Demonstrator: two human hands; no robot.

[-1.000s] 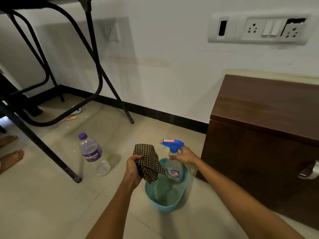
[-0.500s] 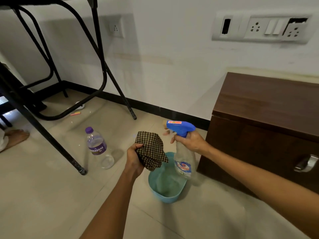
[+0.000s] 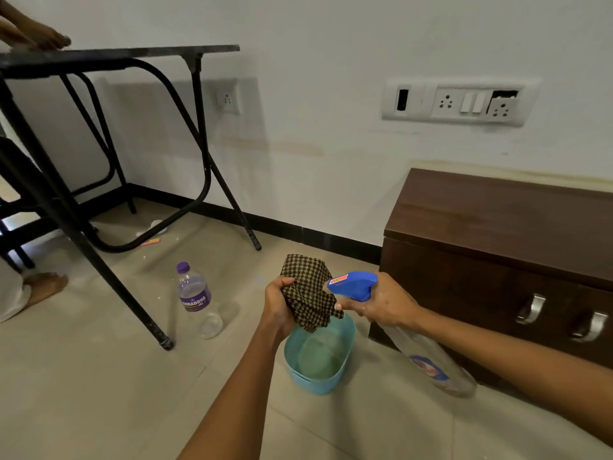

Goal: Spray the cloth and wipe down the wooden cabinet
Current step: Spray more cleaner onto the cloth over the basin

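Lower centre: cloth [image 3: 308,293], bunched in left hand [image 3: 278,307] grip over basin [image 3: 318,381]; bottle [image 3: 428,358], clamped in right hand [image 3: 388,303], nozzle against cloth; right of frame: cabinet [image 3: 497,234].

A domestic room is shown: a beige tiled floor [image 3: 83,376] is edged by black skirting [image 3: 331,239], a white wall [image 3: 331,61] is fitted with a switch-and-socket panel [image 3: 454,102], and a wooden cabinet [image 3: 497,220] is set against it, a black metal-legged table [image 3: 116,56] nearby.
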